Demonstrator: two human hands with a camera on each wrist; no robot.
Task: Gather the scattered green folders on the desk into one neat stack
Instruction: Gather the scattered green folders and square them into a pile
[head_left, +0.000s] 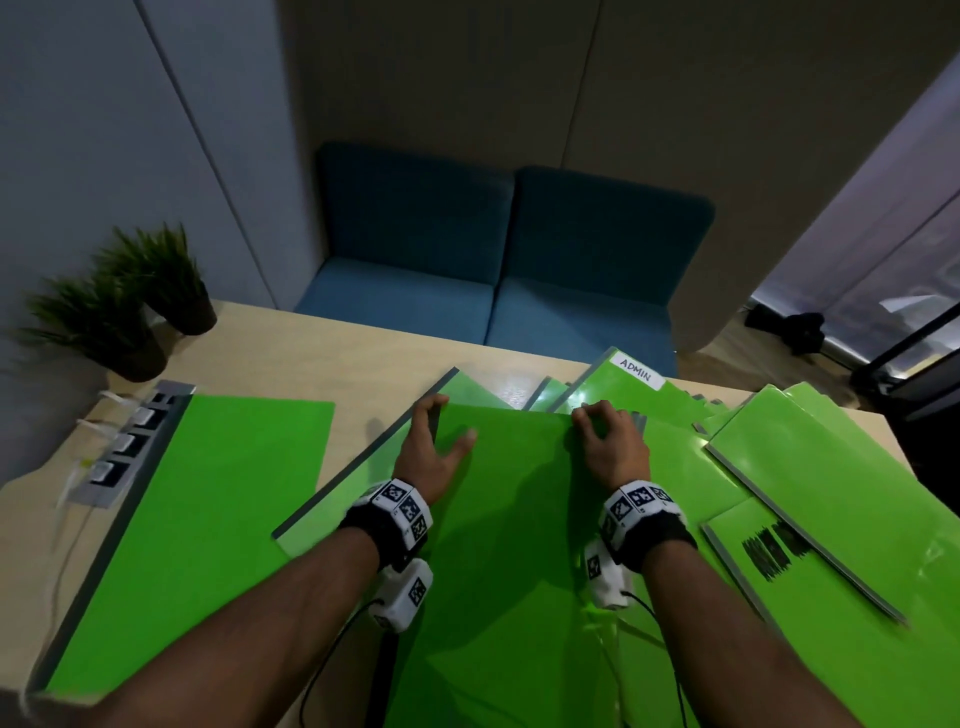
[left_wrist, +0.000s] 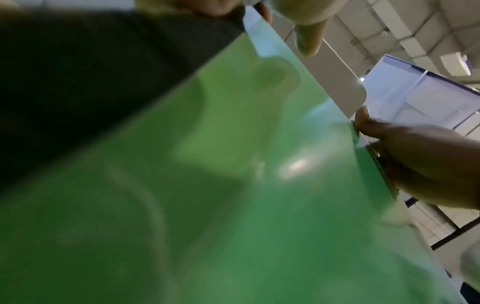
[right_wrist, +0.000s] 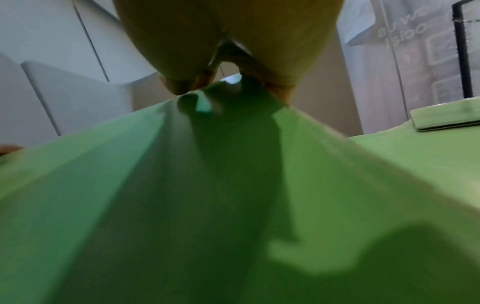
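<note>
Several green folders lie spread over the light wood desk (head_left: 363, 364). The middle green folder (head_left: 509, 530) lies on top of others in front of me. My left hand (head_left: 441, 423) grips its far left corner, fingers curled over the edge and thumb on the cover. My right hand (head_left: 597, 423) holds the far right corner with curled fingers. The left wrist view shows my left hand (left_wrist: 267, 16) over the cover (left_wrist: 233, 185) and the right hand (left_wrist: 415, 160) on its edge. In the right wrist view my right hand (right_wrist: 228, 61) pinches the folder's (right_wrist: 182, 205) far edge.
A lone folder (head_left: 197, 519) lies left, by a socket strip (head_left: 130, 441). An ADMIN-labelled folder (head_left: 623, 389) and more folders (head_left: 831, 467), one with black scribble (head_left: 779, 556), overlap at right. Two potted plants (head_left: 130, 301) stand back left. A blue sofa (head_left: 493, 270) sits behind.
</note>
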